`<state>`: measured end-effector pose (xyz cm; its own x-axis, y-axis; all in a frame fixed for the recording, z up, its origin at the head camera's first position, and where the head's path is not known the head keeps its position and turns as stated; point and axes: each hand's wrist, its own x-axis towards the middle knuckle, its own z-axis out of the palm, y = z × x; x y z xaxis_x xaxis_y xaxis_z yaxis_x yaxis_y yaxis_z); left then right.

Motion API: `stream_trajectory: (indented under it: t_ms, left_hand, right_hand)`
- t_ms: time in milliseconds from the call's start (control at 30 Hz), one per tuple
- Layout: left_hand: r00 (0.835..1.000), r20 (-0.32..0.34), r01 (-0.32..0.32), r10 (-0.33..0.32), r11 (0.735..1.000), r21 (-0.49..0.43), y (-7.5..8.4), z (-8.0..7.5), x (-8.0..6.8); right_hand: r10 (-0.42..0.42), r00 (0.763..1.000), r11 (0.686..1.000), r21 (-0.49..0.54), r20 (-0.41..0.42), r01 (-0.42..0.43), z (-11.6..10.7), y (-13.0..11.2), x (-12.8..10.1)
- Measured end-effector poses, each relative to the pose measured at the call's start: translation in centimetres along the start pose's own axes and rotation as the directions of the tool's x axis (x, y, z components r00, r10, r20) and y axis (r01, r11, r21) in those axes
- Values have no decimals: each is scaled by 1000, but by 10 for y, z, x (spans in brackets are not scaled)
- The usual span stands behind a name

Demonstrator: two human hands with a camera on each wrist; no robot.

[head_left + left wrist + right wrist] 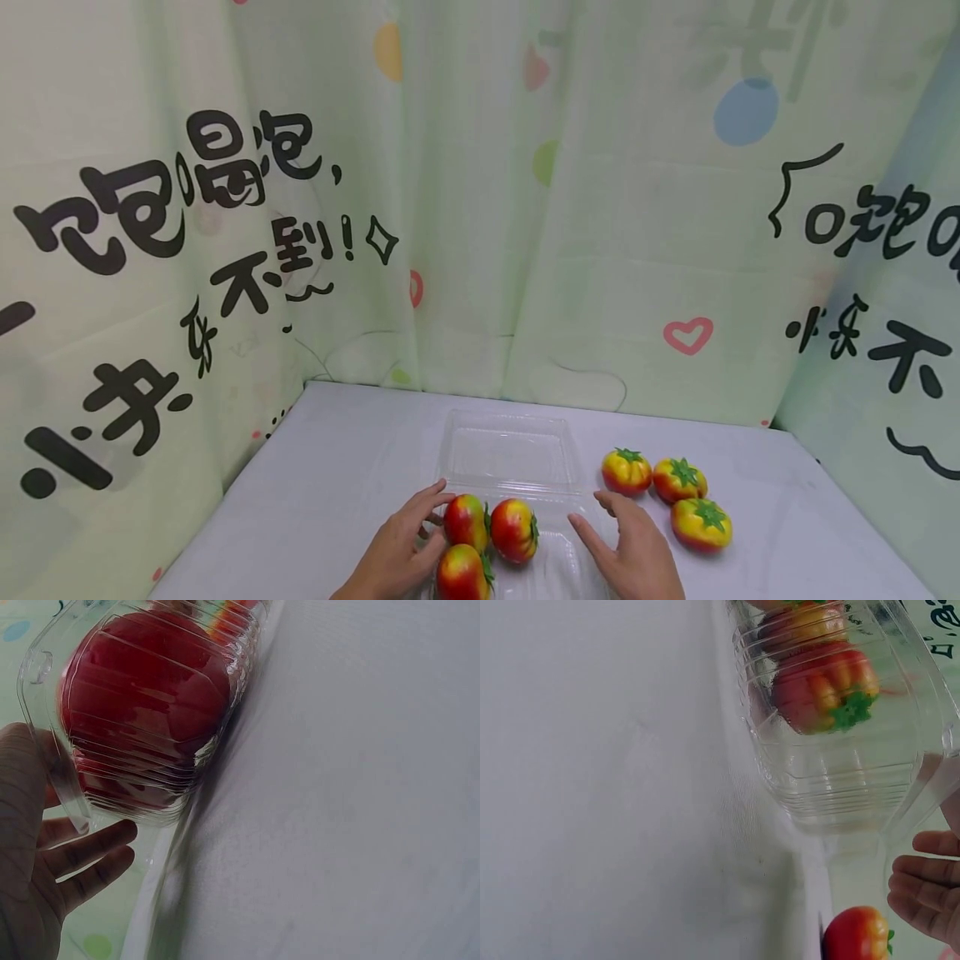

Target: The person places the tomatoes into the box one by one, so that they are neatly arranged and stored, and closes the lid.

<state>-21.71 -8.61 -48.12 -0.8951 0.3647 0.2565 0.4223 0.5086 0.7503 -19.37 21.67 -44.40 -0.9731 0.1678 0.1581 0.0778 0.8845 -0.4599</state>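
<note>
On the table lies a clear plastic clamshell box, its lid (510,450) folded back on the far side. Three red-and-yellow tomato-like fruits with green leaf tops, an upper left one (466,522), a right one (514,531) and a near one (462,573), sit in the left part of its base (558,554). My left hand (405,542) is at the box's left side, fingers spread and loosely bent, fingertips close beside the fruits. Over the right side, my right hand (633,546) has its thumb and fingers apart, holding nothing. Both wrist views show the fruits through the ribbed clear wall.
To the right of the box, three more such fruits stand in a group, a left one (627,472), a middle one (679,480) and a near one (701,525). A pale printed curtain (465,208) surrounds the white table (337,467) at the back and sides.
</note>
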Motion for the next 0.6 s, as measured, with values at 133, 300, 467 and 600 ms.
stream_trajectory:
  t_ms: [133,300,467,600]
  left_hand:
    - [1000,4,10,-10,1000,0,0,0,1]
    - [1000,9,15,-15,1000,0,0,0,2]
    - [1000,5,9,-9,1000,6,1,0,1]
    - [1000,4,8,-8,1000,5,1,-1,1]
  right_hand:
    - [15,1000,1000,-8,7,-15,-2,4,2]
    - [19,1000,1000,-13,8,-19,-4,8,4]
    - [-1,1000,1000,-1,-27,1,-7,11,4]
    - [-4,999,1000,5,-47,4,-10,13,4]
